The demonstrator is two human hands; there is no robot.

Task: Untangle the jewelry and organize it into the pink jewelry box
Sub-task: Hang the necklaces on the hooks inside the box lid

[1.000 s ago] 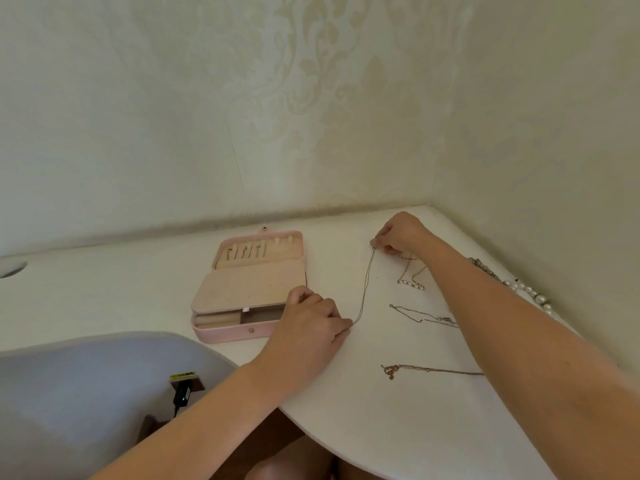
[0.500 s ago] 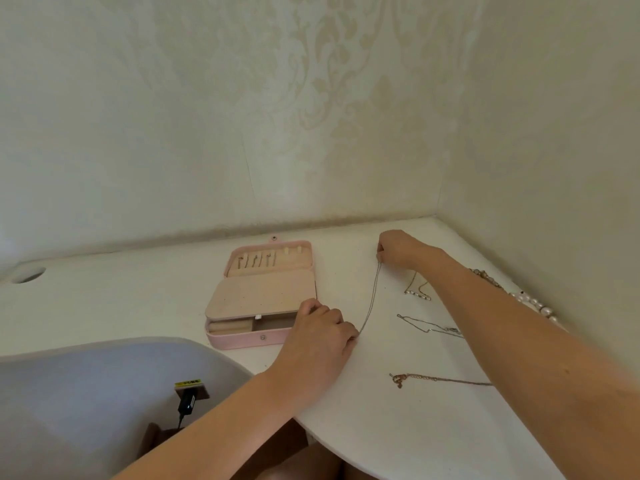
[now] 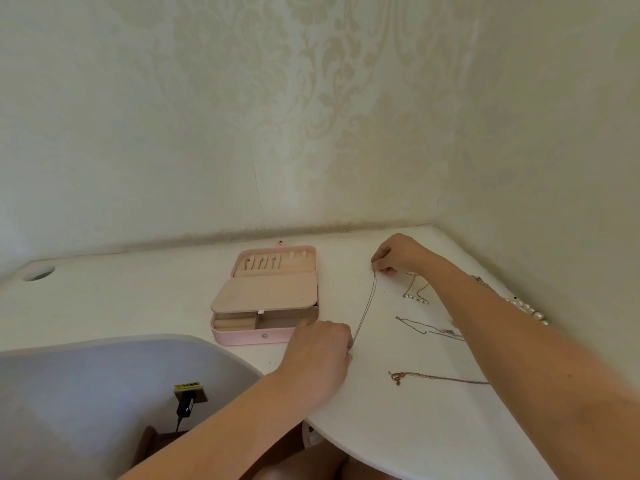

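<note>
At the far left of the white table (image 3: 138, 299) there is a round hole (image 3: 38, 273). In the near left corner sits a grey rounded surface (image 3: 104, 393), with a black plug (image 3: 185, 405) under a yellow label by its right edge.

Right of these, near the middle of the table, the pink jewelry box (image 3: 242, 337) lies open. Its lid lies flat on the far side and shows a row of small hooks. A beige inner flap covers most of the base, and the near compartments are uncovered.

Just right of the box's near corner, the left hand (image 3: 318, 351) rests on the table with its fingers curled, pinching the near end of a thin chain (image 3: 367, 306). The chain runs away from it in two close strands, stretched almost straight. The right hand (image 3: 398, 252), at the far end, pinches the chain between curled fingers and thumb.

Further right, more jewelry lies apart on the table. A short necklace with a pearl bar (image 3: 415, 297) is near the right hand. A fine dark chain (image 3: 426, 329) lies nearer, and a rose-gold chain (image 3: 433, 377) nearer still. Both run under the right forearm. A pearl strand (image 3: 526, 308) lies along the right wall beyond the arm.
</note>
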